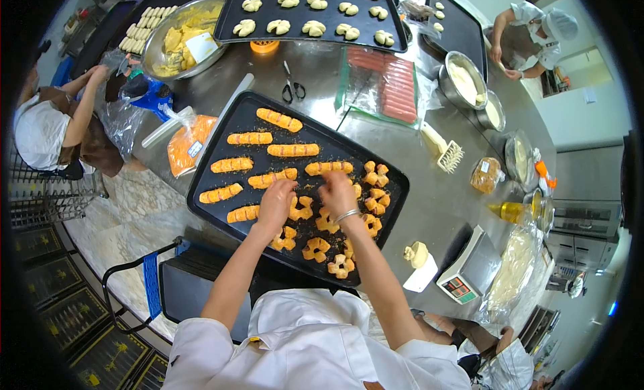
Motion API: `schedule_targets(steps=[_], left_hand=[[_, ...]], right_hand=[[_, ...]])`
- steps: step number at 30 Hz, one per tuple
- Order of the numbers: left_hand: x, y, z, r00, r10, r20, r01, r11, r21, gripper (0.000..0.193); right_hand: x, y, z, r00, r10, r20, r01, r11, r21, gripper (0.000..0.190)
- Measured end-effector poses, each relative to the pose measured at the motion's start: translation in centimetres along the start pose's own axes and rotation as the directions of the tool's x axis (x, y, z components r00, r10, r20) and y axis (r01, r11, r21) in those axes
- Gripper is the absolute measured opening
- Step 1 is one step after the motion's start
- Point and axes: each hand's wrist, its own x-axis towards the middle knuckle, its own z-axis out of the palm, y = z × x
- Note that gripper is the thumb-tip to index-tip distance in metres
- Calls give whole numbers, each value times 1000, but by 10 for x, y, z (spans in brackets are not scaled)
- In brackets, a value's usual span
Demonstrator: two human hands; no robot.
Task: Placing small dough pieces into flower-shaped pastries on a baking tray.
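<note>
A black baking tray point(229, 119) lies at an angle on the steel table before me. On its left and upper part are several scored dough sticks point(293, 150) with orange crumb coating and pink filling. Flower-shaped dough rings point(316, 249) fill the lower right part. My left hand point(274, 204) is over the tray's middle, its fingertips at the right end of a dough stick point(269, 179). My right hand point(338, 193), blurred and wearing a bangle, hovers just below another stick point(329, 167). Whether either hand grips anything is hidden or unclear.
Beyond lie scissors point(289, 83), packed sausages point(397, 85) and a tray of shaped dough point(322, 38). A bag of orange crumbs point(188, 141) is left. A dough docker point(449, 156), scale point(470, 267) and scraper with dough point(421, 273) are right. Other people work left point(55, 128) and far right point(533, 43).
</note>
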Motion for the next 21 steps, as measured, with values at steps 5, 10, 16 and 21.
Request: schedule_targets(steps=[5,10,16,21], left_hand=[[57,1,13,991,114,76,-118,992,51,26],[89,-1,46,960,-60,274,34,995,98,36],[87,2,56,970,-18,244,-4,996,88,19],[87,15,50,977,149,153,-167,980,111,17]], right_hand=[[54,24,-47,986,169,-8,-165,947,-275,35],[84,22,-41,924,296,243,-197,911,-362,31],[76,42,-40,954,100,284,-52,984,-172,17],[69,55,-40,978,-190,82,188,982,27,14]])
